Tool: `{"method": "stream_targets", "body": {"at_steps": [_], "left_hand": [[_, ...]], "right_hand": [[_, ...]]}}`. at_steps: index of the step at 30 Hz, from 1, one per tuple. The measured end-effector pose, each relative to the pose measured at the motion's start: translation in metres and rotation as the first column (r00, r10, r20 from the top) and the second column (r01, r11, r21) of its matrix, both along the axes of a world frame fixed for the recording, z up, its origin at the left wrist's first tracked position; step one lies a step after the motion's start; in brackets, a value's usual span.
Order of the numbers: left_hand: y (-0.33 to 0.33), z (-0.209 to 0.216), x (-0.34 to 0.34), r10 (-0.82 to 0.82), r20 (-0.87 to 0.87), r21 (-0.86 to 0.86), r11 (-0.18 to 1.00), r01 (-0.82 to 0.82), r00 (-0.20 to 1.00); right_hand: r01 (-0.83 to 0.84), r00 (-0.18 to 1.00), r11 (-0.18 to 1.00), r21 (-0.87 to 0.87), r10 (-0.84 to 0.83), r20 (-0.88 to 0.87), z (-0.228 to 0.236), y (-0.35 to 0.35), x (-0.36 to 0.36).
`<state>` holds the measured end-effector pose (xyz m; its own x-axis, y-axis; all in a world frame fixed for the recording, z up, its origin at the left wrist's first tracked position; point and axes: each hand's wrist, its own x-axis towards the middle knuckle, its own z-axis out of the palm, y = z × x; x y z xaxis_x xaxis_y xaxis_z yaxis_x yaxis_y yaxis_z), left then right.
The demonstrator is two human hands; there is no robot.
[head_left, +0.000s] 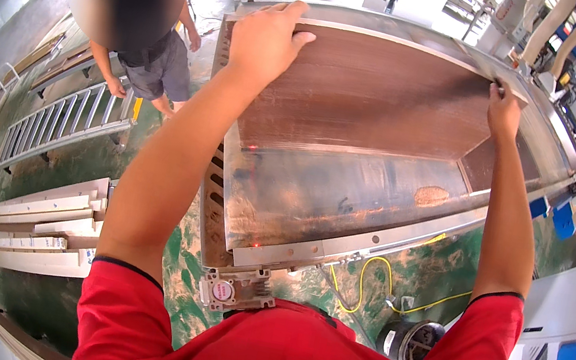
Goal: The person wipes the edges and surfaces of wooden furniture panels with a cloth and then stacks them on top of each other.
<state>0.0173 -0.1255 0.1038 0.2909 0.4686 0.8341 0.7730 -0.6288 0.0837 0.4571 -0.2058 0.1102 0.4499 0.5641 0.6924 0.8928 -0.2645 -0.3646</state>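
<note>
- Brown board (365,90): it is on the metal bench (301,194), toward the far side, its long pale edge (397,42) running across between the person's two hands. Just how steeply it leans is hard to tell.
- Left hand (262,40): grasping the board's far edge near the left corner, fingers over the top, thumb on the near side.
- Right hand (504,110): curled at the same edge, near the right corner. A small dark thing (500,86) shows at its fingertips; whether the hand grips that, the board or both, I cannot tell.
- Done, as far as shows: the board is up on the bench, and both hands have reached its far edge.
- Left: the board is not yet let go, so the handling looks unfinished; how much work remains cannot be judged.
- A second brown piece (496,170) meets its right end; whether they are fastened together is unclear.
- Sawdust (431,197) lies on the bench nearer the person, apart from both hands.
</note>
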Motion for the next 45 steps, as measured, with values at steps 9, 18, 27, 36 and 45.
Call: {"method": "stream_targets", "body": {"at_steps": [9,18,27,36,45], "left_hand": [[0.01,0.001,-0.067,-0.046,-0.01,-0.049,0.998,0.045,0.999],[0.031,-0.026,-0.075,-0.126,0.419,-0.236,0.941,0.242,0.899],[0.041,-0.045,-0.069,-0.179,0.637,-0.248,0.873,0.419,0.75],[0.047,-0.062,-0.083,-0.29,0.687,-0.127,0.855,0.503,0.667],[0.042,-0.056,-0.08,-0.186,0.764,-0.246,0.801,0.546,0.618]], "right_hand": [[-0.101,0.965,0.995,-0.013,0.101,0.24,-0.009,0.02,-0.027],[-0.135,0.948,0.984,-0.112,0.162,0.274,0.003,0.046,-0.138],[-0.473,0.792,0.88,0.038,0.407,0.455,-0.01,0.071,-0.317],[-0.803,0.574,0.51,0.307,0.8,0.172,-0.016,0.064,-0.486],[-0.586,0.695,0.65,0.484,0.71,-0.112,0.056,0.013,-0.344]]}}
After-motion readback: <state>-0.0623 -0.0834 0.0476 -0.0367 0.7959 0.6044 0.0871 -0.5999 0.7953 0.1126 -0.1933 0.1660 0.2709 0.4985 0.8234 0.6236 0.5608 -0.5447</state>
